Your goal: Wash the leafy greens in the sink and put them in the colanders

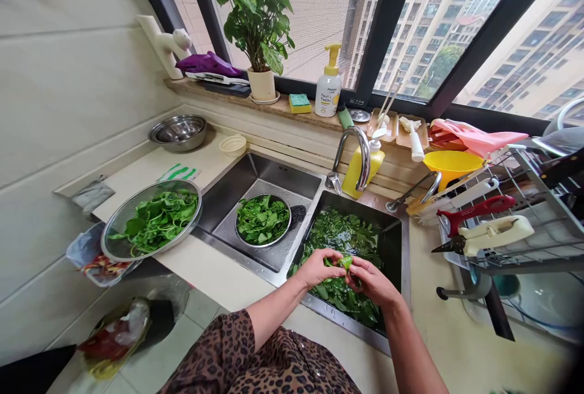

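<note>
Pinching a small sprig of leafy greens (345, 262), a person in a leopard-print top (260, 360) is leaning over the right basin (393, 248) of a stainless-steel double sink. Their left hand (319, 269) and right hand (371, 281) are coming together, with the fingertips of both clamping the sprig from either side and the hands almost touching. The sprig is sitting between them, just above a deep heap of wet greens (340, 236) that is filling the basin below.

At about 10 o'clock from the hands, a steel bowl (264, 245) heaped with more greens is sitting in the left basin (269, 169). Further round at 9 o'clock, a large perforated steel colander (137, 254) piled with leaves is resting tilted on the pale counter (219, 278). At 12 o'clock, a curved chrome faucet (351, 151) is rising behind the sink beside a yellow bottle (360, 175). Above them, a pump bottle (328, 81) and a green-and-yellow sponge (300, 103) are standing on the wooden windowsill (310, 111). At 2 o'clock, a wire dish rack (511, 217) is holding a red-handled tool (474, 210), with a yellow funnel (451, 166) just behind it.
</note>
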`<state>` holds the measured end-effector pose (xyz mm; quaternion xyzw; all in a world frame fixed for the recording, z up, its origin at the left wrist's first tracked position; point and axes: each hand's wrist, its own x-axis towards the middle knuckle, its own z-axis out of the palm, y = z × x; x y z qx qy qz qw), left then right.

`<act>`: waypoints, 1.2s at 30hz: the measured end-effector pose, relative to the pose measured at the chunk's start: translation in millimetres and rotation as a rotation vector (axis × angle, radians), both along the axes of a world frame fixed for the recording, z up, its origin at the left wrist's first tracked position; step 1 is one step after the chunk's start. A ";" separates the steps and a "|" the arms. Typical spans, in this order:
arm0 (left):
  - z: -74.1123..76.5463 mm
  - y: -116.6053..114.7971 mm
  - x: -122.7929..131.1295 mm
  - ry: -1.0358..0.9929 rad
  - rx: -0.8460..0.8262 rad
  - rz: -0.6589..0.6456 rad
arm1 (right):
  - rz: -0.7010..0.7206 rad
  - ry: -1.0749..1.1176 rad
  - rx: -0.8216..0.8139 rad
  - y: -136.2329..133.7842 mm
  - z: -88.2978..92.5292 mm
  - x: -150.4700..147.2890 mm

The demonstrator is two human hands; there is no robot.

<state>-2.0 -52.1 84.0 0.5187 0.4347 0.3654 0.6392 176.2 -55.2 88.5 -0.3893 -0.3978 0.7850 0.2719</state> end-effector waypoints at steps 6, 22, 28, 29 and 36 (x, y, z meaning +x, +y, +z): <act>0.5 3.5 -8.3 0.064 -0.024 0.058 | -0.119 -0.054 -0.003 0.5 -1.0 9.5; 2.6 2.5 -0.5 0.173 0.132 0.068 | -0.237 0.177 -0.100 -0.1 -3.7 -0.1; 5.0 3.6 -2.9 0.159 0.140 0.116 | -0.380 0.051 -0.127 2.9 -4.8 -2.1; 5.8 3.6 -2.8 0.165 0.158 0.117 | -0.389 0.053 -0.124 3.5 -4.8 -3.3; 15.0 8.7 2.8 0.207 0.226 0.183 | -0.371 0.016 -0.058 1.7 2.2 -11.3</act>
